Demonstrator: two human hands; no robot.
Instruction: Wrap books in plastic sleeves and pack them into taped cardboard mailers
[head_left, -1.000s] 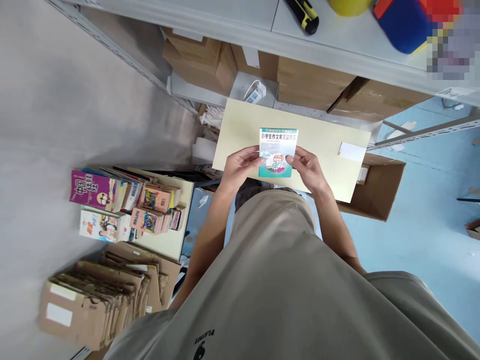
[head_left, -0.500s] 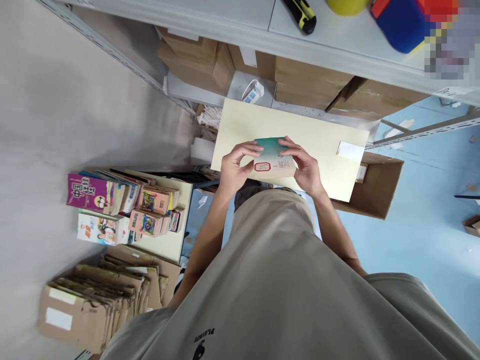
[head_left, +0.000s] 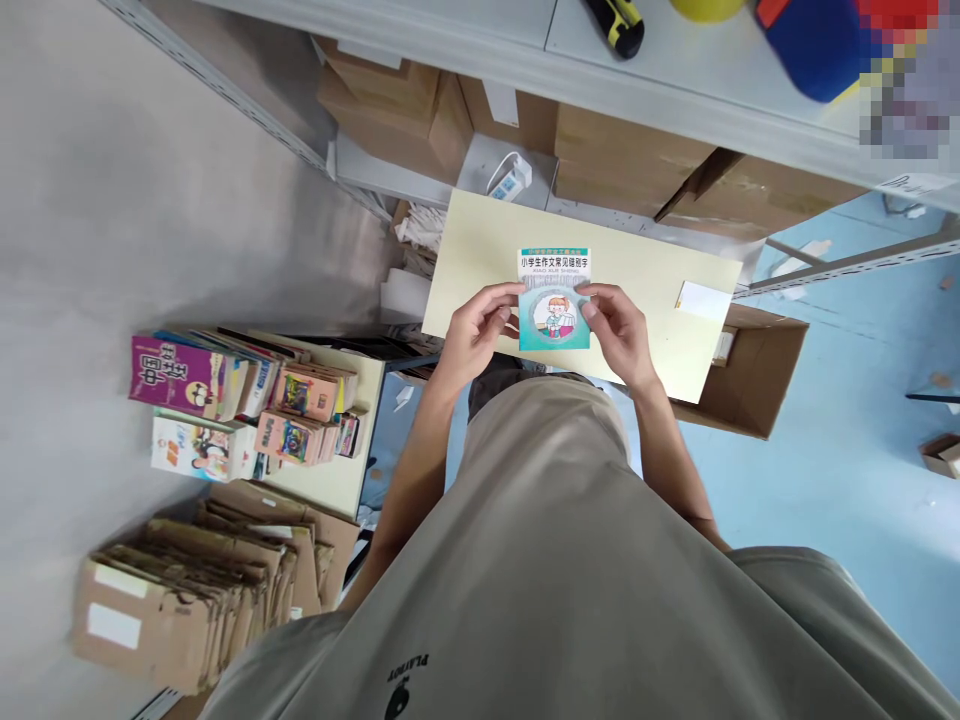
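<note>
A small teal and white book (head_left: 554,318) is held over the cream tabletop (head_left: 480,235), its front cover with Chinese lettering and a cartoon child turned up to me. At its left edge is my left hand (head_left: 480,330), fingers curled, fingertips touching the side. My right hand (head_left: 621,332) pinches the right edge, with the thumb on the cover. Part of the fingers on both sides is hidden behind the book or hand. A white card or slip (head_left: 702,299) lies on the right end of the tabletop.
Stacked books (head_left: 225,390) stand on a side table at left, with flattened cardboard boxes (head_left: 150,610) below. An open carton (head_left: 776,375) sits right of the tabletop. Beyond are a shelf with boxes (head_left: 630,165), a power strip (head_left: 513,178) and a box cutter (head_left: 619,28).
The book has been turned over: a pale green side with a red-framed stamp faced up before, and the illustrated cover does now. Both hands have shifted their hold to its side edges.
</note>
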